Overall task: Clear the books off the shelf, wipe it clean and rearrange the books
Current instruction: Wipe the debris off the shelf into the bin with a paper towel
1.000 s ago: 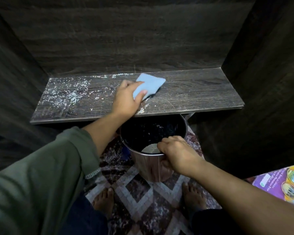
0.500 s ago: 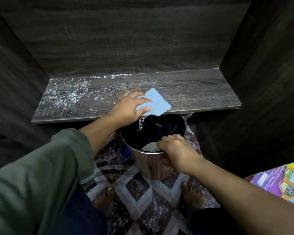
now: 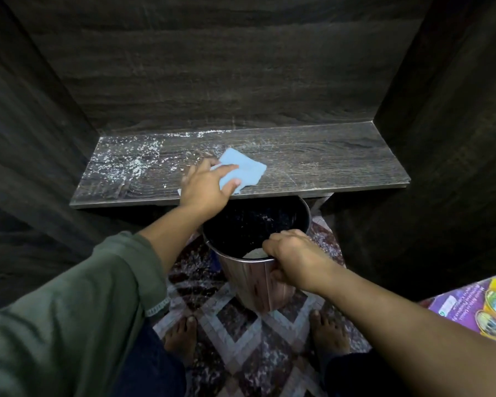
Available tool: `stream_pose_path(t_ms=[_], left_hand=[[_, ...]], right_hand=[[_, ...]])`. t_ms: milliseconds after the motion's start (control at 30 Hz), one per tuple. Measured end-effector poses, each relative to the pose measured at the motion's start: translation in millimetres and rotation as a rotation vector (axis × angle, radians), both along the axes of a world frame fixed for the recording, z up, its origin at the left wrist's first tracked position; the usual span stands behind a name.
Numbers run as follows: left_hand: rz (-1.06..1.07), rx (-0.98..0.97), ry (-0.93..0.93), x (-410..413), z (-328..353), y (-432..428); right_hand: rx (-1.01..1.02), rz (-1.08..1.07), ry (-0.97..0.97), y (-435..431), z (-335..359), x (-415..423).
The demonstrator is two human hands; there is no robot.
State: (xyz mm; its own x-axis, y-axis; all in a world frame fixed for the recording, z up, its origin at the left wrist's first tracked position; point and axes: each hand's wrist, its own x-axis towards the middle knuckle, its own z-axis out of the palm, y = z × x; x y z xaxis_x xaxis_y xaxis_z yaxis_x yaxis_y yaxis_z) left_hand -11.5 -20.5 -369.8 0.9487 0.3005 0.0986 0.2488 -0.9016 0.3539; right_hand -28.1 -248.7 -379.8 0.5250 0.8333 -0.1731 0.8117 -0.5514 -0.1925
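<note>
While the left hand (image 3: 205,186) lies flat on the blue cloth (image 3: 245,170), with straight fingers pressing it down on the shelf (image 3: 341,164), the right hand (image 3: 294,257) grips the rim of the bin (image 3: 249,282), fingers curled over it. The bin is just below the shelf's front edge, under the cloth. White dust (image 3: 121,164) lies left of the cloth hand. A book (image 3: 478,308) lies well to the right of the bin hand. Bare feet (image 3: 181,336) stand on the rug (image 3: 235,333) below.
</note>
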Motion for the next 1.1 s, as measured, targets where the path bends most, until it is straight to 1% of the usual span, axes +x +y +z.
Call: stream_pose_path(t_ms=[67, 167, 267, 333, 400, 467, 633, 800, 933, 1000, 1100], left_hand=[[-0.092, 0.025, 0.016, -3.8, 1.4, -4.8], [-0.170, -0.104, 0.022, -15.0, 9.1, -7.0], [-0.164, -0.181, -0.011, -38.1, 16.9, -4.4], [-0.108, -0.142, -0.096, -58.6, 18.7, 0.4], [-0.022, -0.015, -0.180, -77.8, 17.8, 9.5], [0.099, 0.089, -0.220, -90.6, 16.5, 23.1], [0.372, 0.170, -0.275, -96.0, 16.4, 68.4], [0.547, 0.287, -0.264, -88.0, 15.4, 99.5], [0.653, 0.352, -0.200, -80.6, 12.6, 125.4], [0.669, 0.372, -0.153, -78.5, 8.4, 134.9], [0.730, 0.345, -0.008, -74.4, 2.4, 140.3]], right_hand=[[-0.002, 0.000, -0.006, 2.7, 2.5, 0.6], [-0.012, 0.020, -0.011, 8.4, 4.7, 0.3], [-0.025, 0.039, -0.007, 15.2, 5.0, -2.4], [-0.003, 0.045, -0.008, 19.8, 5.0, -4.8], [0.001, 0.054, -0.009, 24.6, 5.8, -7.3], [-0.004, 0.070, -0.010, 30.3, 6.9, -9.6], [0.025, 0.085, 0.012, 45.5, 5.0, -15.0], [0.060, 0.078, 0.025, 53.0, -0.5, -15.2], [0.158, 0.081, 0.043, 48.9, -8.1, -15.7], [0.167, 0.089, 0.034, 46.4, -12.4, -14.8], [0.173, 0.098, 0.018, 45.1, -16.7, -11.8]])
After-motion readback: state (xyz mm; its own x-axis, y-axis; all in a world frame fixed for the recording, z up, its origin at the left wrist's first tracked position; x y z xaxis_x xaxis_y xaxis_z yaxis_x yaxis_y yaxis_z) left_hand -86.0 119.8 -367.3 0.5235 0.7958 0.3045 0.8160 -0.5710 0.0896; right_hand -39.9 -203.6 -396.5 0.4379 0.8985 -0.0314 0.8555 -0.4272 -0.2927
